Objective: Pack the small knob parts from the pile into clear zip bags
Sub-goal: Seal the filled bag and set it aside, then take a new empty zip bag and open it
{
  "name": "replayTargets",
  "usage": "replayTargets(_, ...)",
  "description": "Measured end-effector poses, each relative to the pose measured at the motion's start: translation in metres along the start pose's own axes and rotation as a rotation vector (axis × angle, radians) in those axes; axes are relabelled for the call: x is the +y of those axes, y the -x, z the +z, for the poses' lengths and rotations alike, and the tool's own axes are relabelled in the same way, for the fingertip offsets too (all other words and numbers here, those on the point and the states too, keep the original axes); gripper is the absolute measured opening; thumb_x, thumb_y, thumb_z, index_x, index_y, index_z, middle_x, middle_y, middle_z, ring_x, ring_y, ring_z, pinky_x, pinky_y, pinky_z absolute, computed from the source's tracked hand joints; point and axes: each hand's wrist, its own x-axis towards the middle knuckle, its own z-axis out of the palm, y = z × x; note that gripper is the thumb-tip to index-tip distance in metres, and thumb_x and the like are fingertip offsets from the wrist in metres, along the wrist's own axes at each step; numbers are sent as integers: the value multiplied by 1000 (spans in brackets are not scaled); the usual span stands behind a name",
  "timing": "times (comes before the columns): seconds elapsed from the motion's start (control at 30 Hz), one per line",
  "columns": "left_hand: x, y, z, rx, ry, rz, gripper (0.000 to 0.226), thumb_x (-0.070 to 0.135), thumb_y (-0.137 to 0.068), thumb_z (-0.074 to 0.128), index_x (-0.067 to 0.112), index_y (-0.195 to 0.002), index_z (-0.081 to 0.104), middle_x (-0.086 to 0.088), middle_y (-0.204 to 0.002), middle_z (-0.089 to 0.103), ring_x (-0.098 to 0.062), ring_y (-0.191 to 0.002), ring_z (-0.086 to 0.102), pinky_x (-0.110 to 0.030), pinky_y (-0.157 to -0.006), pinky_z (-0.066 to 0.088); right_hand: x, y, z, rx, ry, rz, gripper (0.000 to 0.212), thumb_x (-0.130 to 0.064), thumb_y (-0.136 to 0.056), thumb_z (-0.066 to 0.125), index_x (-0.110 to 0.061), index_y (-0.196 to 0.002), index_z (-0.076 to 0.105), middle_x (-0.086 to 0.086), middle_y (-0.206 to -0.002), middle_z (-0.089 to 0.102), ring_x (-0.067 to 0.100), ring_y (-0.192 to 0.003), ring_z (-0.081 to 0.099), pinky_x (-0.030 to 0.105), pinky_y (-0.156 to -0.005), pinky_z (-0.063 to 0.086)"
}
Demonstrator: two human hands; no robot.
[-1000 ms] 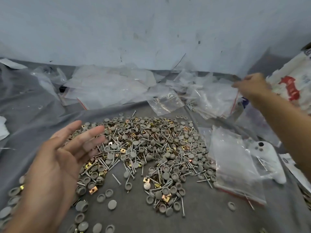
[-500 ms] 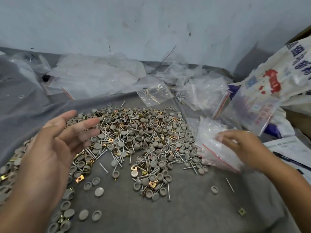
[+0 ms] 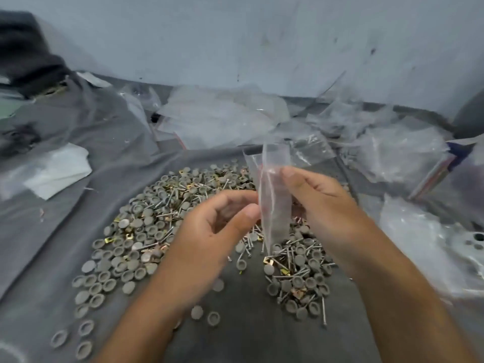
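A wide pile of small grey knob caps, nails and brass clips (image 3: 146,231) is spread over the grey cloth in the middle. Above it I hold one small clear zip bag (image 3: 275,195) upright between both hands. My left hand (image 3: 207,231) pinches its left edge with thumb and fingers. My right hand (image 3: 322,203) grips its right side, with the thumb on the front of the bag. The bag looks empty. Part of the pile is hidden under my hands.
Heaps of clear zip bags (image 3: 222,119) lie along the back by the wall, with more bags (image 3: 398,150) at the right. White folded plastic (image 3: 57,171) lies at the left. A white plastic part (image 3: 461,255) sits at the far right under film.
My right hand brought a zip bag from the stack at the right to the middle. My left hand moved in from the left, closed its fingers and took the bag's other edge.
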Motion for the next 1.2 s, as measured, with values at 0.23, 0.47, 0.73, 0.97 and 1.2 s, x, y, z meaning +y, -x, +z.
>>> replayTargets(0.23, 3, -2, -25, 124, -32, -14, 20, 34, -90, 69, 20, -103, 75, 0, -97, 78, -18, -91, 73, -31, -84, 58, 23, -6, 39, 98, 106, -127, 33, -35, -108, 45, -28, -97, 76, -7, -94, 77, 10, -84, 73, 22, -66, 57)
replayTargets(0.47, -6, -7, -25, 348, -107, 32, 5, 21, -88, 71, 20, -91, 75, -5, -87, 78, -35, -88, 71, -46, -83, 60, 46, 3, 41, 342, 133, -145, 21, -42, -100, 59, -33, -119, 63, -12, -115, 67, 4, -100, 64, 30, -85, 55)
replayTargets(0.73, 0, -3, -22, 237, -166, 98, 13, 16, -81, 81, 24, -91, 77, 0, -82, 77, -18, -75, 72, -32, -72, 60, 37, 11, 64, 161, -56, -205, 14, -35, -93, 73, -23, -96, 64, -14, -81, 67, 1, -75, 63, 20, -66, 51)
replayTargets(0.97, 0, -2, -25, 245, -289, 136, 28, 25, -80, 84, 25, -101, 66, 5, -81, 76, -17, -77, 73, -41, -71, 59, 35, 14, 54, 209, 56, -206, 19, -26, -103, 58, -22, -94, 74, -13, -83, 75, 3, -74, 68, 16, -65, 50)
replayTargets(1.2, 2, -2, -32, 468, -693, 350, 16, 7, -92, 66, 19, -92, 55, 4, -90, 65, -8, -82, 67, -28, -72, 56, 37, 18, 55, 346, 346, -318, 13, -28, -102, 63, -22, -96, 74, -18, -71, 65, -3, -68, 62, 7, -57, 40)
